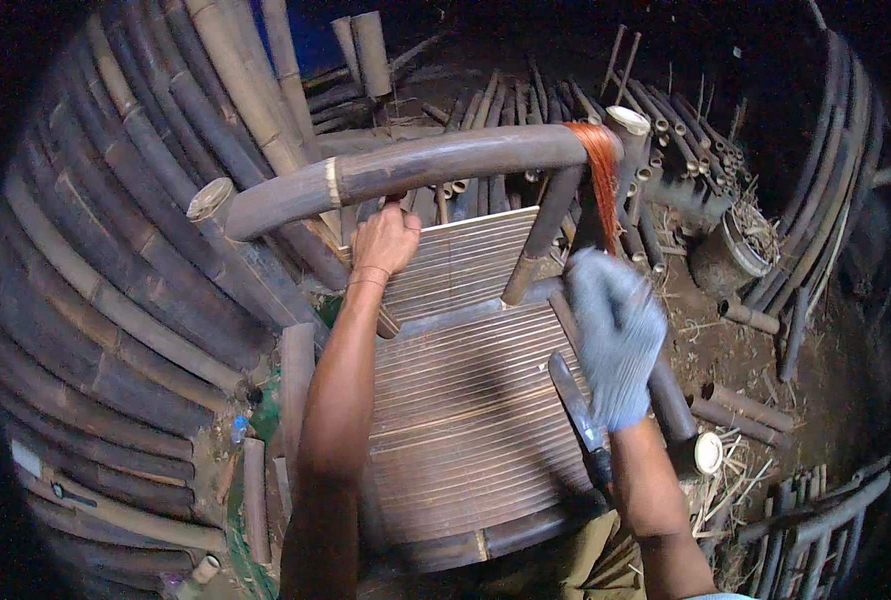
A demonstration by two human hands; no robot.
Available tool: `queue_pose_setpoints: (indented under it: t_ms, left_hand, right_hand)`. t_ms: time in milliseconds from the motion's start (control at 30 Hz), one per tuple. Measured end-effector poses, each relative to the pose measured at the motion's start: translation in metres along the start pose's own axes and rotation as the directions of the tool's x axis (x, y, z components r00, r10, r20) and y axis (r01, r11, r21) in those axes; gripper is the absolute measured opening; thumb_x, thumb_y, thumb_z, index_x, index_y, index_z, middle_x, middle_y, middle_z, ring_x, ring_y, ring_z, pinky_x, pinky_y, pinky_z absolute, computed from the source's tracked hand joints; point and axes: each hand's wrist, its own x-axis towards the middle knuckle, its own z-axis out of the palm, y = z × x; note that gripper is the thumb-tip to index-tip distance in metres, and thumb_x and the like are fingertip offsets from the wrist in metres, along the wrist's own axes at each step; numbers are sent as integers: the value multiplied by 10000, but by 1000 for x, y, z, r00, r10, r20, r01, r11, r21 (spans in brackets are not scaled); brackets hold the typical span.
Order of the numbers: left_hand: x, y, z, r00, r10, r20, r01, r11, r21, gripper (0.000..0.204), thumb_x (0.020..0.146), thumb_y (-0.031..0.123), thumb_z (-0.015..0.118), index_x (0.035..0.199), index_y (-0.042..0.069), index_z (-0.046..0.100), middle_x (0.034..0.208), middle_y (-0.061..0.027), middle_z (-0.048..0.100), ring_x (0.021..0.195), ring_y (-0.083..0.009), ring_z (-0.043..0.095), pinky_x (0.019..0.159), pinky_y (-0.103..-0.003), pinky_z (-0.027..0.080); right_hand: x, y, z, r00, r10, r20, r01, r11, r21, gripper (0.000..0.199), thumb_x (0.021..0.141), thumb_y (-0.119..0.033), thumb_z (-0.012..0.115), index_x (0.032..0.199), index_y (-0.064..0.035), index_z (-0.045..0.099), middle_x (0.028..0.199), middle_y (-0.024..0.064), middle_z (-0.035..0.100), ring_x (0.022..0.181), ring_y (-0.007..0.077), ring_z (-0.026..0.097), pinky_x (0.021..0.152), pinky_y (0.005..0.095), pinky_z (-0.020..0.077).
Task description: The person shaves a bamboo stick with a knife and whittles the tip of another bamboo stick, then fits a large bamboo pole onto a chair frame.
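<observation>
A bamboo chair stands before me, with a curved dark top rail (pixel 446 160), a slatted back panel (pixel 466 262) and a slatted seat (pixel 466 430). My bare left hand (pixel 386 240) is closed at the back panel's upper left edge, just under the rail; what its fingers hold is hidden. Over the seat's right side is my right hand (pixel 616 325), in a grey knitted glove, smeared by motion. A knife (pixel 576 405) with a dark handle lies beside the right wrist. Orange strands (pixel 598 165) drape over the rail's right end.
Thick bamboo poles (pixel 116 290) line the left side. Cut bamboo lengths (pixel 686 130) are stacked at the back. A bucket of shavings (pixel 731 250) stands to the right, near short bamboo pieces (pixel 746 408) and scraps on the ground. A slatted bamboo piece (pixel 816 520) is at lower right.
</observation>
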Motion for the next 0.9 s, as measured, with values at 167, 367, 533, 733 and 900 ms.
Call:
queue_pose_setpoints:
  t_ms: [167,367,533,733,900]
  left_hand:
    - [7,-8,1,997,-9,75,10,1000,-9,391,878,324,514,1088,31,667,1147,-271,661,1066,-458,632,957,-544,470]
    - [2,-8,1,991,50,121,-52,998,18,389,954,399,529,1157,85,639,1156,-229,669,1056,-434,633,911,-555,476]
    - [2,-8,-1,989,93,118,-88,995,-51,404,944,408,552,1256,165,634,1159,-190,680,1061,-412,638,902,-527,494]
    - [5,-4,4,997,53,47,-43,980,-195,388,893,424,625,1163,159,710,1070,-160,717,998,-373,675,858,-466,524]
    - [10,-7,11,996,-34,84,51,976,-210,301,872,425,644,1053,222,772,1048,-135,731,1023,-342,676,884,-432,510]
  right_hand:
    - [73,93,88,998,66,8,-52,842,-537,257,921,-346,609,933,-127,742,912,111,709,846,317,681,761,431,541]
    - [101,98,201,844,-65,532,263,915,-306,270,896,-259,514,925,-78,713,942,213,692,899,405,665,825,489,534]
    - [121,128,214,615,-345,709,551,831,-73,305,946,-248,430,1019,-63,662,1031,241,672,951,434,649,832,522,527]
    - [125,145,214,463,-466,754,719,695,-12,272,952,-210,437,1106,-65,609,1033,229,672,938,427,653,823,508,538]
    - [126,126,208,546,-306,780,543,838,-52,347,969,-308,434,1110,-48,616,1038,238,665,936,440,646,847,520,521]
